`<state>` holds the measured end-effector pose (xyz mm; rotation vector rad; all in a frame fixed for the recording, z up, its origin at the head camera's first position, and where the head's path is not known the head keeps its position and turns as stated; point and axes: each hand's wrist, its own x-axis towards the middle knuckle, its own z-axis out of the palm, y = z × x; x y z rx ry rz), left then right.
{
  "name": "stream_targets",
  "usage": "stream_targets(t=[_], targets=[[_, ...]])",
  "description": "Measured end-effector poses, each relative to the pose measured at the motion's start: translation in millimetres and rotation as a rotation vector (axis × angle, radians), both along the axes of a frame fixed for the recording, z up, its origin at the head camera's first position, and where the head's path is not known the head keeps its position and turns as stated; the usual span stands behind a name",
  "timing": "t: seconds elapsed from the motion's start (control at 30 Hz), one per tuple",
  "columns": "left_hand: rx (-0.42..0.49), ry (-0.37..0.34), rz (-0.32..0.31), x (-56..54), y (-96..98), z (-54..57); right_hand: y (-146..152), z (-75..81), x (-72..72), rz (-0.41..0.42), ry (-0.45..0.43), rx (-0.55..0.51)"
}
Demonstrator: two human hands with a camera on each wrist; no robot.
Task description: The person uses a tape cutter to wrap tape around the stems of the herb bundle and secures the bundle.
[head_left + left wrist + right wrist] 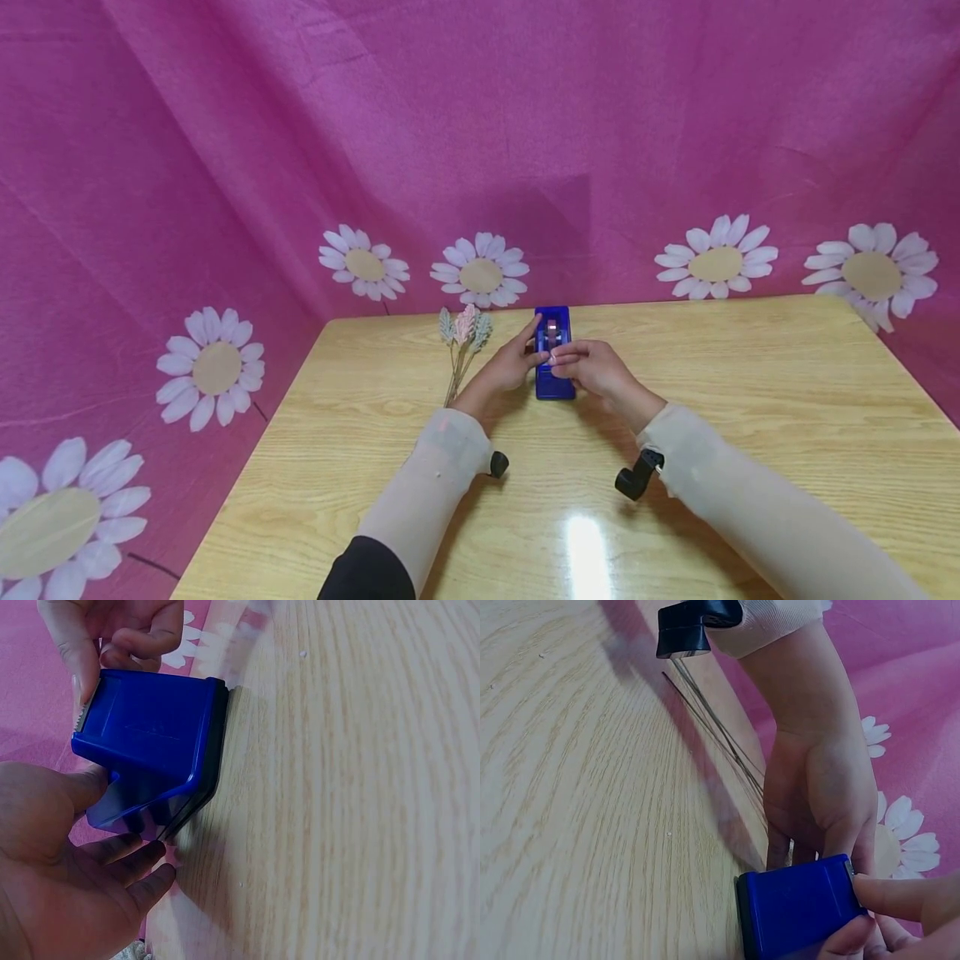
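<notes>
A blue tape dispenser (555, 387) stands on the table with its long side pointing away from me, a tape roll (552, 331) in its middle. My left hand (512, 363) holds the left side, its thumb reaching over the body and the fingers along the wall. From the right, my right hand (602, 369) comes in at the dispenser's front part. Its thumb and fingers pinch at the metal serrated cutter (84, 715), where the tape end lies; the strip itself is mostly hidden by the fingertips. The left wrist view shows the dispenser's smooth front close up.
Left of the dispenser lie dried-look flower stems with one pink head (466, 323) and grey-green heads, partly behind the left forearm. The light wooden table (750, 375) meets a pink cloth (630, 150) printed with white daisies at its back and left edges.
</notes>
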<state>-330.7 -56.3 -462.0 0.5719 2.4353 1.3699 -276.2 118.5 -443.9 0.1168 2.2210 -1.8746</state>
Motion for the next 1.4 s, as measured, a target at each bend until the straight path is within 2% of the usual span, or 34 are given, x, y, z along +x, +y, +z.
stream_targets(t=[0.23,0.47,0.6,0.77,1.0,1.13,1.3,1.4], targets=[[0.008,0.012,-0.001,0.2,0.0,0.9,-2.1,2.7,1.6,-0.022,0.006,-0.060],[0.024,0.004,-0.016,-1.3,-0.3,1.2,-3.3,7.5,2.0,0.005,0.059,-0.033],[0.009,0.004,-0.016,-2.3,-1.3,1.3,-2.1,9.4,1.7,0.025,0.036,-0.044],[0.014,0.005,-0.015,-2.0,-1.0,0.8,-1.4,10.9,-0.9,0.015,-0.033,-0.064],[-0.012,0.009,-0.013,-0.3,-0.8,1.7,-1.4,14.1,-4.6,-0.036,-0.104,-0.080],[-0.013,0.012,-0.004,0.3,-0.4,1.6,-2.4,14.4,-3.6,-0.041,-0.083,-0.075],[0.031,-0.009,-0.005,0.8,0.6,1.1,-3.0,12.7,-2.6,-0.058,-0.028,-0.049],[0.043,-0.018,-0.004,1.5,1.0,1.3,-2.9,12.4,-1.9,-0.065,-0.027,-0.044]])
